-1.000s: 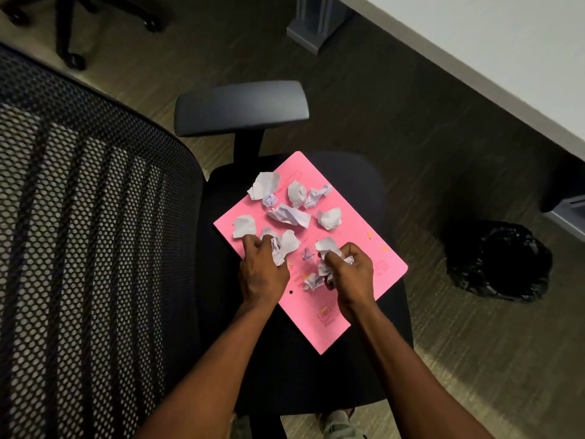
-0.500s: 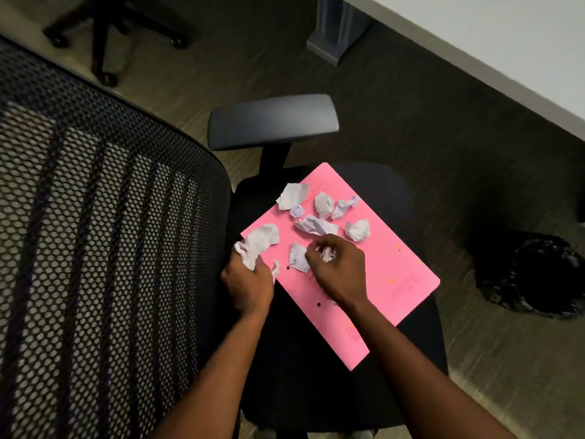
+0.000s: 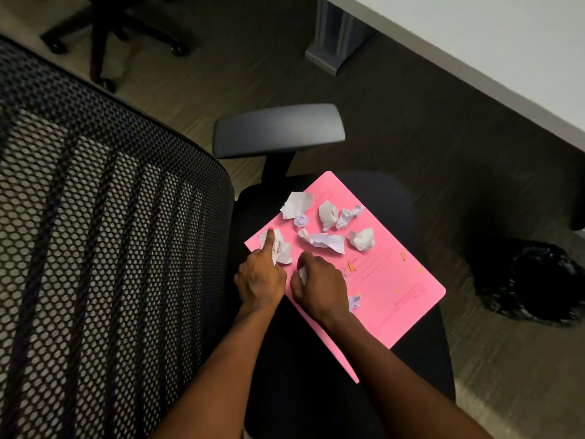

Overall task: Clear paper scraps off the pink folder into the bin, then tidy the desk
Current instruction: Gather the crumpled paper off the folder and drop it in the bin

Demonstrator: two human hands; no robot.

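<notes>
A pink folder [image 3: 389,280] lies on the black seat of an office chair. Several crumpled white paper scraps [image 3: 326,240] are scattered over its far half. My left hand [image 3: 261,277] rests at the folder's left corner, its index finger stretched over a wad of crumpled paper [image 3: 281,248] that it holds. My right hand [image 3: 321,286] is closed beside it on the folder, with bits of white paper showing between the fingers and one small scrap [image 3: 354,301] at its right side. A bin lined with a black bag [image 3: 528,280] stands on the floor to the right.
The chair's mesh backrest [image 3: 95,248] fills the left, its grey armrest [image 3: 278,129] just beyond the folder. A white desk [image 3: 506,42] crosses the upper right with a grey leg [image 3: 332,42]. Another chair's wheeled base [image 3: 110,36] stands at the top left.
My left hand moved back onto the folder's left corner with its paper wad, index finger now extended. My right hand drew back toward me, still closed on scraps. The view shifted slightly.
</notes>
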